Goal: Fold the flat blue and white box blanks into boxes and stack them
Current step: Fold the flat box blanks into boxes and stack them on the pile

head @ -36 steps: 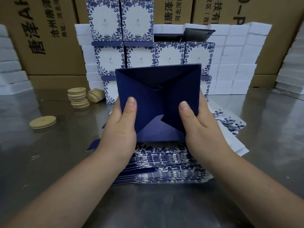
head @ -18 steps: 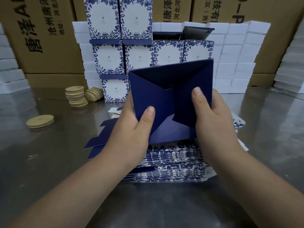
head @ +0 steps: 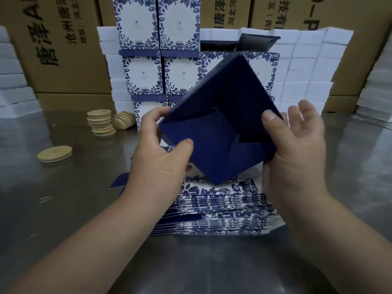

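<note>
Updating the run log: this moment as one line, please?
box: tilted, above flat blanks | left hand: grips box | right hand: thumb on box, fingers spread

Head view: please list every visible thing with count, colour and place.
folded dark blue cardboard box: one, held tilted above the pile
pile of flat blue-and-white box blanks: one, table centre
finished blue-and-white floral boxes: several, stacked behind
round tan wooden discs: many, table left
white foam blocks: many, back and sides
brown cardboard cartons: several, rear
grey metal table: one, underneath
left hand: one, grips box's left edge
right hand: one, grips box's right side
</note>
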Demonstrator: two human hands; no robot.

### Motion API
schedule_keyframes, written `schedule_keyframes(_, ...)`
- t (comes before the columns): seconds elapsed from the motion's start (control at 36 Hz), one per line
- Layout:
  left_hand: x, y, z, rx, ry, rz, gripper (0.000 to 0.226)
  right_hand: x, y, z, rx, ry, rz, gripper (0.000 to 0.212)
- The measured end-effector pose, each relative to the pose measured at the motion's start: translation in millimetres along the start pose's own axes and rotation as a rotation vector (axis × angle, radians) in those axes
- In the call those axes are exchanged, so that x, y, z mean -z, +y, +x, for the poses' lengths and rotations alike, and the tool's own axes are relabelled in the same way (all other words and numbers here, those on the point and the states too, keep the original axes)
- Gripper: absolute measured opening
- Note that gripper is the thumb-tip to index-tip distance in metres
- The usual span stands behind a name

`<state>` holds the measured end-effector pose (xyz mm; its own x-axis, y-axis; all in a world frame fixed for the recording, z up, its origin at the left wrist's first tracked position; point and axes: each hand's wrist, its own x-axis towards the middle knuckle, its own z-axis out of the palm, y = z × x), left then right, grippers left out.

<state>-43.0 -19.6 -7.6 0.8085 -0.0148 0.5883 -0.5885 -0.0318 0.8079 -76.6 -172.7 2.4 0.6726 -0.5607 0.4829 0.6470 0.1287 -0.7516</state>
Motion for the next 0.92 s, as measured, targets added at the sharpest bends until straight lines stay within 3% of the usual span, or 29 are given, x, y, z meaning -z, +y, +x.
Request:
schedule_keyframes(0.06, 0.0, -1.1, 2.3, 0.034, 0.051, -0.024, 0.021, 0.5, 2.1, 2.2, -0.002, 0.014, -0.007, 0.075)
schedule_keyframes(0.17, 0.8, -5.7, 3.5, 0.112, 0.121, 0.078, 0.033, -0.4, 6.5, -2.0, 0.017, -0.092, -0.168, 0.083)
schedule_keyframes(0.33, 3.1, -5.8, 0.5, -0.023, 0.059, 0.396, 0.046, -0.2, 10.4, -7.2, 0.067, -0.229, -0.408, 0.078)
schedule_keyframes(0.42, 2.7, -4.7, 1.5, 0.016, 0.077, 0.284, 0.039, 1.2, 11.7, -6.9, 0.081, -0.266, -0.454, 0.062)
schedule_keyframes(0.5, 2.6, -6.2, 2.9, 0.059, 0.046, 0.235, 0.015, 0.8, 11.6, -9.6, 0.094, -0.314, -0.513, 0.056)
schedule_keyframes(0.64, -0.5, -8.5, 3.6, 0.029, -0.053, 0.268, 0.028, 0.1, 12.3, -11.1, 0.114, -0.326, -0.556, 0.055)
schedule_keyframes(0.92, -1.8, -20.9, 3.3, 0.0, -0.079, 0.185, 0.042, 3.2, 18.9, -8.7, 0.128, -0.301, -0.657, 0.057)
